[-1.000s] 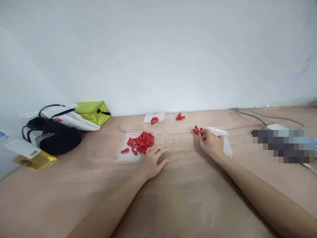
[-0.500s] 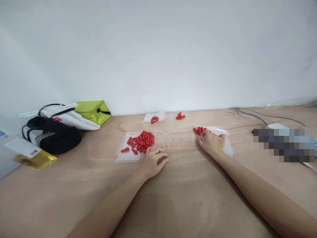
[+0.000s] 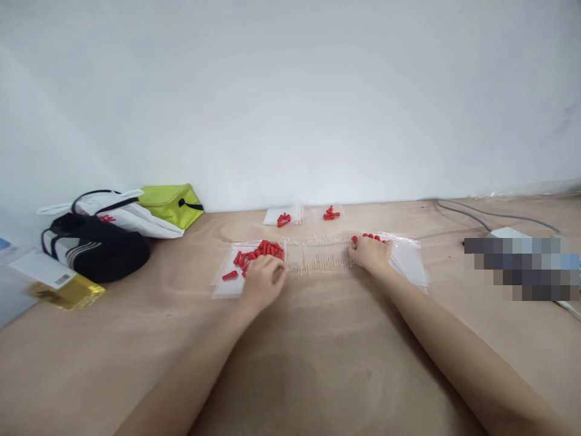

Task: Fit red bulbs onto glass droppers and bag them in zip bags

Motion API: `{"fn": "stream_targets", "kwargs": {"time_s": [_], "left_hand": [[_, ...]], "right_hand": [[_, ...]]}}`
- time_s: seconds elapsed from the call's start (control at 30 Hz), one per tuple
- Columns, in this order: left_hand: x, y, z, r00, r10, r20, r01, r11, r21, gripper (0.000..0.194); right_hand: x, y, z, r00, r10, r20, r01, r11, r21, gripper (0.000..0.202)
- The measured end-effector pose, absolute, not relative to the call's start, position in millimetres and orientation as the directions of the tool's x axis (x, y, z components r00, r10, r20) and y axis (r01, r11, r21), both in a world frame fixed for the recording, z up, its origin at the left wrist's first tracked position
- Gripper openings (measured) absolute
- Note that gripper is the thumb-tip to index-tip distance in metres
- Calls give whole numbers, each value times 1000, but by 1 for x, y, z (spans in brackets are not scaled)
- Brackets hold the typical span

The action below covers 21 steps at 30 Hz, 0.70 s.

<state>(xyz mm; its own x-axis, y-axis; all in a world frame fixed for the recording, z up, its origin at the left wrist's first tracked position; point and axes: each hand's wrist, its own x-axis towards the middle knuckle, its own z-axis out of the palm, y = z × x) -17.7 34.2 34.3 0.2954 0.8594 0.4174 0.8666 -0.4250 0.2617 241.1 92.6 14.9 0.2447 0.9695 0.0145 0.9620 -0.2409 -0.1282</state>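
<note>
The left hand [image 3: 263, 280] is over the near edge of a loose pile of red rubber bulbs [image 3: 262, 248]; its fingers are bent down into them, and I cannot tell whether they pinch 1, since the back of the hand hides the tips. The pile lies on clear zip bags [image 3: 227, 289], which probably serve as a mat that keeps the bulbs together.

The right hand [image 3: 370, 254] is bent at the right end of a row of thin pale sticks [image 3: 324, 254]. Its fingers curl beside a short line of red bulb ends [image 3: 371, 236]; whether they grip anything is hidden. More zip bags [image 3: 411, 266] lie flat under and beside that hand.

The sticks run side by side between the 2 hands, which seems a way to keep each separate and within reach of both. Farther back, near the wall [image 3: 290, 103], 2 small clusters of bulbs, the left cluster [image 3: 284, 219] and the right cluster [image 3: 331, 213], rest on bags of their own, likely set apart so they don't mix with the pile. A black bag [image 3: 109, 257] stands at the bench's [image 3: 299, 363] left side, well apart.
</note>
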Motion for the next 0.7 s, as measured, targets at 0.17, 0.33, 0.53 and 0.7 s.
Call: {"fn": "stream_targets", "kwargs": {"time_s": [0.17,0.33,0.53,0.7], "left_hand": [[-90,64,72,186,981,51,910,-191,368,13],[-123,69,64,135,980,-147,886,-53,460,26],[-126,70,55,126,983,-135,814,-24,581,28],[-95,61,74,249,967,53,728,-223,648,26]], "right_hand": [[243,95,13,254,967,-9,960,-253,-119,29],[241,95,11,257,966,-1,954,-254,-156,33],[241,83,5,221,947,232,949,-155,-273,33],[246,54,-11,37,884,467,883,190,-429,19]]}}
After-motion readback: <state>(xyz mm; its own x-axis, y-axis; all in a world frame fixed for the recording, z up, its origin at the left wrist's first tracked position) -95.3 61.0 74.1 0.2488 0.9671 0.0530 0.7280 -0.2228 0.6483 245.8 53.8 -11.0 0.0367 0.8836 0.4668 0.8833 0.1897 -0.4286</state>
